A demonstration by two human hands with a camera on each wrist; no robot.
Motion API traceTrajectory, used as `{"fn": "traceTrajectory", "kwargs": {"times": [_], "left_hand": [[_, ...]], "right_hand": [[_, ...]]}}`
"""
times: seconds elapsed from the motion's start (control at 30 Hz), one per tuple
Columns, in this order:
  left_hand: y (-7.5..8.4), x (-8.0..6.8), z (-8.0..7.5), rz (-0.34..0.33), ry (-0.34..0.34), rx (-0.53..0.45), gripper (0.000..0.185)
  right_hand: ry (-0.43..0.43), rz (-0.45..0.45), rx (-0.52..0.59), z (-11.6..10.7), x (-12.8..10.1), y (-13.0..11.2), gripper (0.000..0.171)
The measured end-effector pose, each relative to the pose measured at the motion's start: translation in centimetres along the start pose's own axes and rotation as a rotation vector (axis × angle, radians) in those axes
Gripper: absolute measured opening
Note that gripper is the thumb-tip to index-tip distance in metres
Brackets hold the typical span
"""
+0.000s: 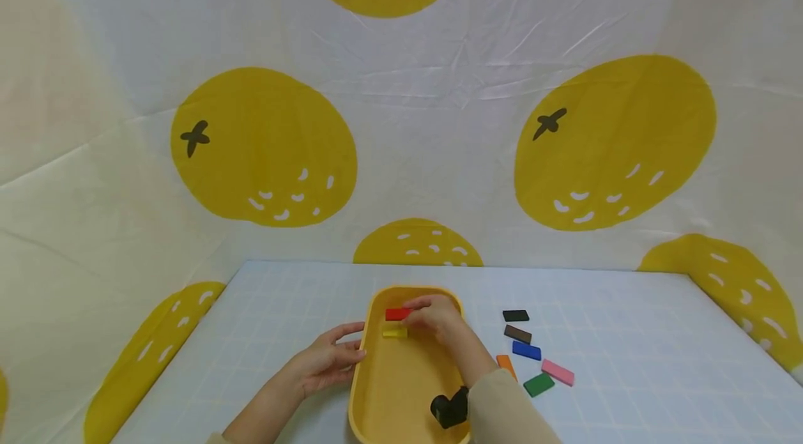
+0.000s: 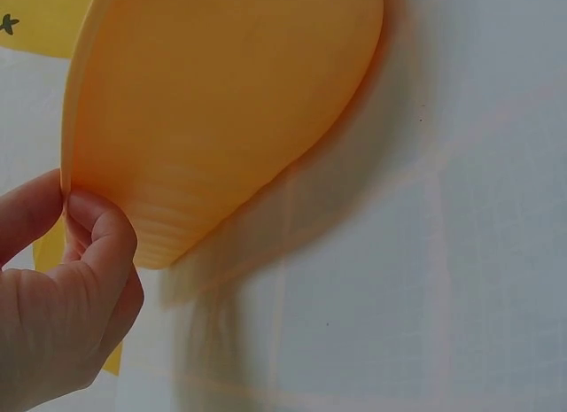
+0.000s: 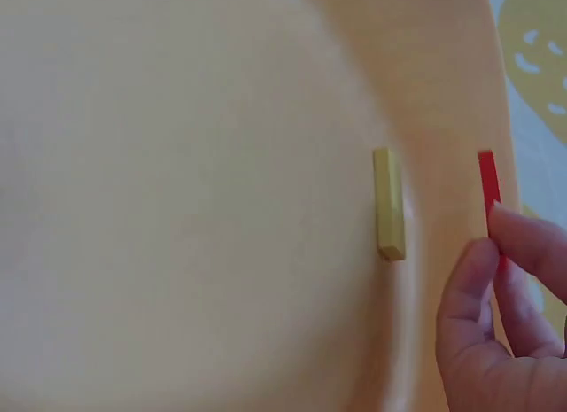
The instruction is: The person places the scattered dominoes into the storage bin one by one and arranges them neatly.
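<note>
My left hand (image 1: 329,360) pinches the left rim of a yellow-orange tray (image 1: 359,395) between thumb and fingers; the left wrist view shows the same grip on the tray wall (image 2: 230,93). Over the far end of the tray, my right hand (image 1: 436,318) holds a red rectangular block (image 1: 396,314) by one end, between thumb and fingertips. In the right wrist view the red block (image 3: 489,182) stands on edge near the tray's wall. A yellow block (image 1: 395,334) lies inside the tray, just nearer to me than the red one.
Right of the tray, several blocks lie on the pale checked cloth: black (image 1: 516,316), brown (image 1: 518,334), blue (image 1: 526,350), pink (image 1: 557,372), green (image 1: 539,384) and orange (image 1: 507,366). A black device (image 1: 450,408) is by the right wrist. A fruit-patterned sheet (image 1: 433,151) hangs behind.
</note>
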State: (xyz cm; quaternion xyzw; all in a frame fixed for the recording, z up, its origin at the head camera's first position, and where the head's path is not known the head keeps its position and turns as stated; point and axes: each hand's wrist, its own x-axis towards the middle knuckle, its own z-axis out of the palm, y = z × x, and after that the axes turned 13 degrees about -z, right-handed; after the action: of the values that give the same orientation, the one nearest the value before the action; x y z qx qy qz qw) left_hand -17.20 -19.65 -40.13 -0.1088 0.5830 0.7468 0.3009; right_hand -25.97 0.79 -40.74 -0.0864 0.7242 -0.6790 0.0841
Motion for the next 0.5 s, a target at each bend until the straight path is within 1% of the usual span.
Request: {"fn": "traceTrajectory", "kwargs": {"times": [0.1,0.17,0.27,0.4,0.5], "left_hand": [[0.1,0.1,-0.1,0.005,0.000,-0.001,0.064],[0.1,0.2,-0.1,0.008,0.000,0.002,0.064],[0.0,0.3,-0.2,-0.002,0.007,0.008,0.064],[-0.1,0.2,-0.2,-0.014,0.013,0.006,0.064],[-0.2,0.2,-0.1,-0.012,0.015,0.003,0.064]], "right_hand": [[-0.076,0.013,-0.028,0.0,-0.1,0.1,0.030],[-0.112,0.001,-0.055,0.2,-0.2,0.2,0.029],[-0.156,-0.008,-0.133,0.4,-0.5,0.2,0.027],[-0.167,0.000,-0.210,0.6,-1.1,0.2,0.025],[-0.154,-0.002,-0.225,0.6,-1.3,0.1,0.024]]}}
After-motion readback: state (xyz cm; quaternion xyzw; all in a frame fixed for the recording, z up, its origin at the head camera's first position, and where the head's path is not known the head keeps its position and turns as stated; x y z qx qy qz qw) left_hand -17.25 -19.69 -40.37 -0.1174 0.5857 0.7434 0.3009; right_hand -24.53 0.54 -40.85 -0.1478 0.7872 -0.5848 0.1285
